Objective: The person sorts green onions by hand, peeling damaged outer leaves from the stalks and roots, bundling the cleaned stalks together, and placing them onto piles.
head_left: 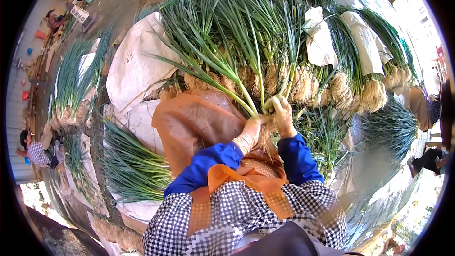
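Outdoor-looking ground (125, 2), strewn w/ onion bundles. Step in hand seems to be tidying green onions (247, 96) at the root end; they're held over the brown apron (189, 125) on the person's lap, leaves fanned up & away. L hand (252, 130) grasps the bases; R hand (280, 113) curls its fingers against same spot, can't tell if pinching. Next move prob. calls for a steady L grip & fine R finger work near the roots (267, 138). Onion row (237, 23) w/ white cloth (137, 61) is just beyond; held leaves overlap it, so might snag. Another pile (135, 161) lies to L.
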The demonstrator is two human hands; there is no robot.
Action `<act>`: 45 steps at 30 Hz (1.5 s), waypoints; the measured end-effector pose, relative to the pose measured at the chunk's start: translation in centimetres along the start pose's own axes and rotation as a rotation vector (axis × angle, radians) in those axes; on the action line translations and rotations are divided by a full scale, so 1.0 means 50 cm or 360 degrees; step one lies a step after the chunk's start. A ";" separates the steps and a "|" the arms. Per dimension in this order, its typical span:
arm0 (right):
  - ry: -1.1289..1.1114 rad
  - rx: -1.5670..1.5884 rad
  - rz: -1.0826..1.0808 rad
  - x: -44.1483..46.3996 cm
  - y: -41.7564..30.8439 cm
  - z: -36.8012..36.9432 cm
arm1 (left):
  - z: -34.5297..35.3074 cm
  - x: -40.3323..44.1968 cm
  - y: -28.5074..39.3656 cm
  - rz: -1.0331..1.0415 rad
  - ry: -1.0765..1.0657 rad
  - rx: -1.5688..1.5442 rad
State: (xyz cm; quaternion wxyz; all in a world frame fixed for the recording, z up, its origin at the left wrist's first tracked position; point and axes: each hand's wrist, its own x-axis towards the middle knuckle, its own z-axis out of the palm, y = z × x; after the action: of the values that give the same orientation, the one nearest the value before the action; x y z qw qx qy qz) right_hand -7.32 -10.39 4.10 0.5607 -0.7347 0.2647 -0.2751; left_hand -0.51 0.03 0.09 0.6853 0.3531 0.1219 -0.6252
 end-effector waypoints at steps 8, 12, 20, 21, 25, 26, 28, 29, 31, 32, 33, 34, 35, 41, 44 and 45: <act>-0.0202 -0.0155 0.0873 -0.173 0.016 -0.274 | -0.008 0.001 0.050 -0.0050 -0.0113 -0.0122; -0.0918 -0.2072 0.1037 -0.140 0.161 -0.327 | -0.007 0.003 0.055 -0.0176 0.0055 -0.0029; -0.0110 -0.1030 0.0852 0.093 0.165 -0.117 | -0.019 0.014 0.035 0.0008 0.0006 0.0126; -0.0012 -0.0785 0.0788 0.080 0.176 -0.112 | -0.022 0.010 0.035 -0.0024 -0.0040 0.0167; -0.0112 -0.0008 0.0757 -0.010 -0.035 -0.048 | 0.023 -0.036 0.032 -0.0067 -0.0107 0.0273; -0.0190 -0.0166 0.0630 -0.016 -0.044 -0.039 | 0.021 -0.037 0.020 -0.0072 -0.0136 0.0194; -0.0170 0.0452 0.0575 -0.001 -0.018 -0.029 | 0.007 -0.035 0.015 -0.0080 -0.0061 0.0270; -0.0079 0.0448 0.0667 0.017 -0.023 -0.026 | 0.000 -0.033 0.016 -0.0155 -0.0052 0.0310; 0.0190 0.0557 0.0684 0.068 0.005 -0.018 | -0.016 -0.019 0.000 -0.0024 -0.0040 0.0352; 0.0364 0.0676 0.0601 0.094 0.060 -0.004 | -0.022 -0.006 -0.009 0.0122 -0.0030 0.0385; 0.0474 0.0184 0.0615 0.110 0.067 0.005 | -0.022 0.001 -0.011 0.0217 -0.0001 0.0354; 0.0489 -0.0333 0.0579 0.109 0.074 0.009 | -0.023 0.009 -0.008 0.0229 -0.0010 0.0354; 0.0578 -0.0864 0.0475 0.110 0.085 0.017 | -0.026 0.014 -0.011 0.0283 0.0099 0.0445; 0.0372 -0.1358 -0.0239 0.018 0.093 -0.008 | -0.022 0.022 -0.016 0.0152 0.0257 0.0247; -0.0123 -0.0927 -0.0296 -0.094 -0.017 -0.058 | -0.033 0.032 -0.009 0.0145 0.0118 0.0141; -0.0128 -0.0598 0.0026 -0.116 -0.050 -0.092 | -0.047 0.044 -0.019 0.0100 0.0111 0.0132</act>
State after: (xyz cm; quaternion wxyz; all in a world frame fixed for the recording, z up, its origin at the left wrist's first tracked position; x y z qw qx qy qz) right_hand -14.46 -8.89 6.93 0.4260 -0.8347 0.2948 -0.1865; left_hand -0.35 -0.11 -3.26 0.6846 0.4065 0.1086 -0.5952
